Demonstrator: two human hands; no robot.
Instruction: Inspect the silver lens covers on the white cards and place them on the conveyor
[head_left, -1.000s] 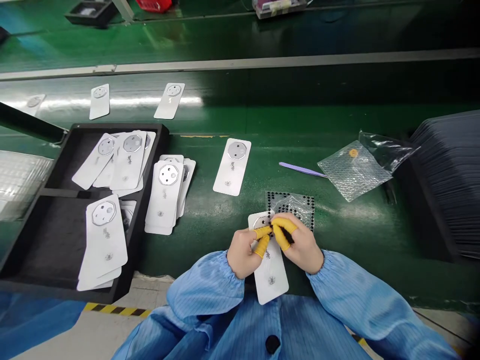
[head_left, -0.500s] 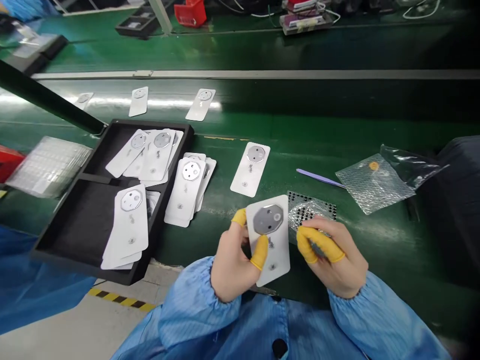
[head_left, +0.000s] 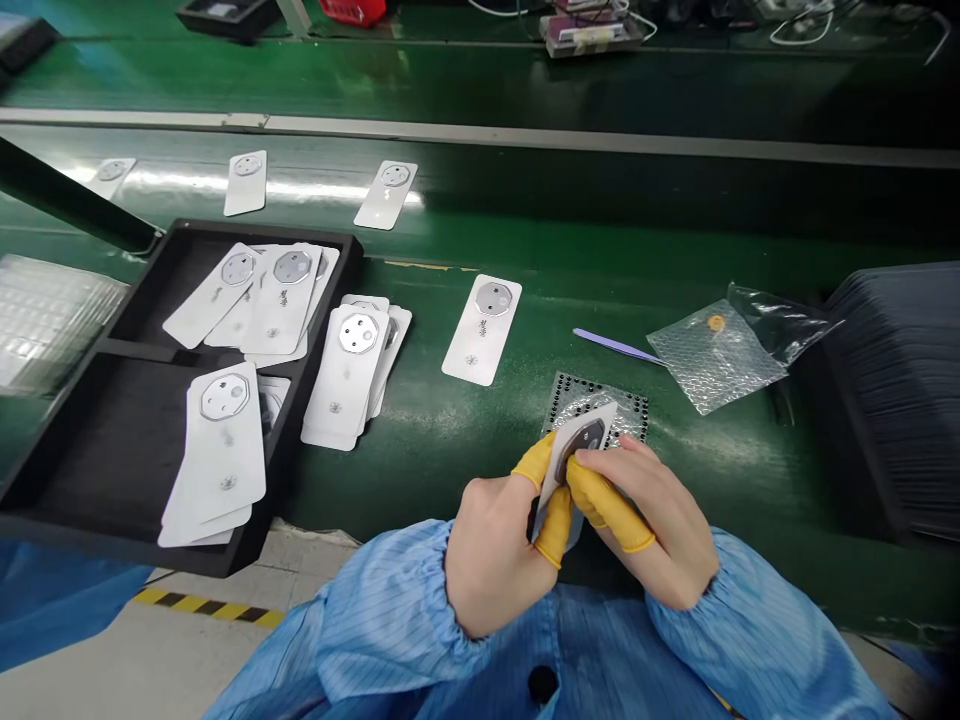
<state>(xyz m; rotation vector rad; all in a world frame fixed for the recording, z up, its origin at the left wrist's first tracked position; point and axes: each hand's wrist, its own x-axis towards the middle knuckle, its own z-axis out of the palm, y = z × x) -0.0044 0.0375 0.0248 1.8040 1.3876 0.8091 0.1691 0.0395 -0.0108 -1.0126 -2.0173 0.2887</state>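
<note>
Card now tipped steeply before the dotted sheet, my left hand pinches it while my right hand, apart moments ago, works at its plate, grip hidden.

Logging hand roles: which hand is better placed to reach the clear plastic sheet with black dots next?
Probably the right hand, at the near edge of the dotted sheet; the left hand pinches a white rectangular panel.

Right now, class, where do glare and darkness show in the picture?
Head view: glare streaks the green surface beyond the black tray; head view: the card in the left hand shows a dark panel; head view: the upper right corner is very dark.
</note>
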